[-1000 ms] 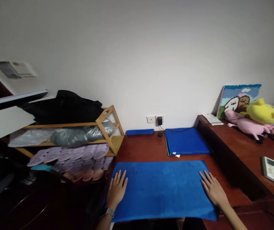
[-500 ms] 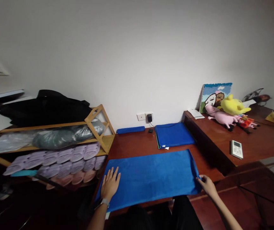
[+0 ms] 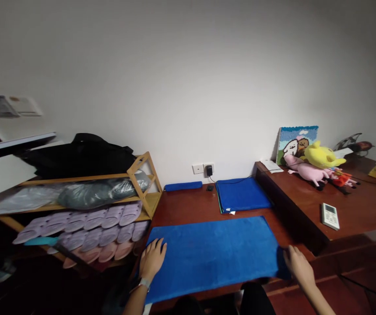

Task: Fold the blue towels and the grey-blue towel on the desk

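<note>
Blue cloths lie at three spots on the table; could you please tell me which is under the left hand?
The large cloth, spread flat under the left hand; the narrow bundle and the folded stack lie farther back, by the wall, untouched.

A pale wall (image 3: 188,87) is rising behind a reddish-brown counter (image 3: 188,203). A wooden rack (image 3: 152,204) is standing at its left; soft light is falling across the wall.
</note>
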Tool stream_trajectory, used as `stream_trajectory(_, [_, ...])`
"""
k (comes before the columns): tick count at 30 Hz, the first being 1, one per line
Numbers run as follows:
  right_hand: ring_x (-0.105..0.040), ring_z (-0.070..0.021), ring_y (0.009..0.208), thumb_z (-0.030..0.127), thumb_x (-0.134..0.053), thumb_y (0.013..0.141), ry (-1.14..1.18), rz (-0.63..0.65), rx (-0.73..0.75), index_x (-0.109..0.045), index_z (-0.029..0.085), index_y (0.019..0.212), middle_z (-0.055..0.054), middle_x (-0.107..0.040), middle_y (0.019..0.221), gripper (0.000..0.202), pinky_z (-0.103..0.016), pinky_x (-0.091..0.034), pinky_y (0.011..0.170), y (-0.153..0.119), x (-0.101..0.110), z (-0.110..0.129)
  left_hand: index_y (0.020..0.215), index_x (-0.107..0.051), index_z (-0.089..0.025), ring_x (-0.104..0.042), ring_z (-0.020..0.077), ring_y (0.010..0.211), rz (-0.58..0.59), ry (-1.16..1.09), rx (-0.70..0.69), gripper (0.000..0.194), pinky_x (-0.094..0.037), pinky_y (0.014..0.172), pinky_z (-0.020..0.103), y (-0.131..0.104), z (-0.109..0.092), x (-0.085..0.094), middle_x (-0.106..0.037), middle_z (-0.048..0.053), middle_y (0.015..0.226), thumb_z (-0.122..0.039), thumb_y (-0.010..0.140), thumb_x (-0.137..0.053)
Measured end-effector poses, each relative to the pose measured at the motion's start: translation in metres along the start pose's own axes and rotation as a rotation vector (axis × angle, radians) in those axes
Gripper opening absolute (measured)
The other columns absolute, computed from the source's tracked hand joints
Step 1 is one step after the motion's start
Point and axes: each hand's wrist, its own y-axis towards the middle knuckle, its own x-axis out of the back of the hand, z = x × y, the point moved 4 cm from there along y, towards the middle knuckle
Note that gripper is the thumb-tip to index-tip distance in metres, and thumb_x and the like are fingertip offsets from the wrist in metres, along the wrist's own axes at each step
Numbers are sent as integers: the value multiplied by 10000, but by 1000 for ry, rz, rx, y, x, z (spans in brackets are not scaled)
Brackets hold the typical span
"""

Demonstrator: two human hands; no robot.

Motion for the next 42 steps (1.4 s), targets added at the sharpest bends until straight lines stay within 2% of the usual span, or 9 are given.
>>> stream_trajectory(4, [-644,-279,1216,445,-318,1001,11,-29,264,-669,214,1265,-143,-673,1319,496,-400,-488,1060,51,-8,70,1317,-680,-168,-579,289,1318,-73,0,-50,529,-438,1108,424,20,3,4,-650,149,1410,-381,1006,-308])
stream_trajectory(8, [-385,-265,1493,495,-313,1005,-33,115,297,-512,253,1504,-72,-467,1595,590,-471,-288,1238,92,-45,106,1434,-600,-186,-477,293,1437,-48,-17,-100,541,-361,1195,454,45,3,-14,-558,126,1531,-396,999,-355])
stream_trajectory(15, [-227,-253,1561,523,-271,1011,-128,140,222,-358,300,1594,-25,-321,1677,631,-487,-172,1268,126,-81,92,1556,-440,-275,-344,265,1527,-1,-46,-54,564,-248,1244,498,70,5,-47,-399,83,1648,-458,1033,-337])
stream_trajectory(21, [-212,-262,1564,508,-254,1016,-194,174,164,-308,264,1615,-48,-276,1693,649,-466,-165,1267,141,-79,93,1562,-428,-283,-329,284,1533,4,-23,-28,561,-250,1236,509,76,1,-46,-385,90,1654,-461,1036,-345])
stream_trajectory(30, [-451,-324,1446,518,-284,987,-69,90,246,-570,214,1452,-117,-528,1538,625,-506,-368,1157,140,-53,103,1582,-383,-279,-311,272,1541,93,-56,-89,562,-271,1238,501,39,52,-38,-336,91,1673,-468,1056,-321])
stream_trajectory(32, [-438,-348,1452,470,-238,996,-57,74,274,-571,122,1442,-177,-528,1524,657,-525,-352,1169,132,-53,127,1582,-384,-271,-324,264,1536,67,-65,-101,559,-274,1241,496,33,55,-37,-351,93,1666,-463,1062,-309])
stream_trajectory(35, [-382,-315,1492,410,-248,1000,-26,71,366,-494,15,1486,-221,-455,1568,673,-474,-275,1237,108,-68,196,1575,-401,-266,-345,268,1526,20,-83,-108,562,-289,1239,499,32,54,-38,-361,99,1661,-479,1062,-315])
stream_trajectory(39, [-293,-239,1539,441,-221,1042,96,187,601,-374,78,1575,-136,-350,1641,664,-411,-201,1277,61,-103,315,1572,-406,-273,-340,262,1529,0,-101,-106,564,-294,1240,496,33,55,-40,-366,88,1661,-492,1061,-315])
stream_trajectory(42, [-236,-235,1557,461,-215,1049,114,270,671,-309,89,1601,-119,-286,1666,672,-422,-185,1279,40,-119,371,1573,-401,-285,-340,252,1529,9,-103,-96,561,-297,1239,492,33,57,-42,-360,77,1665,-497,1062,-310])
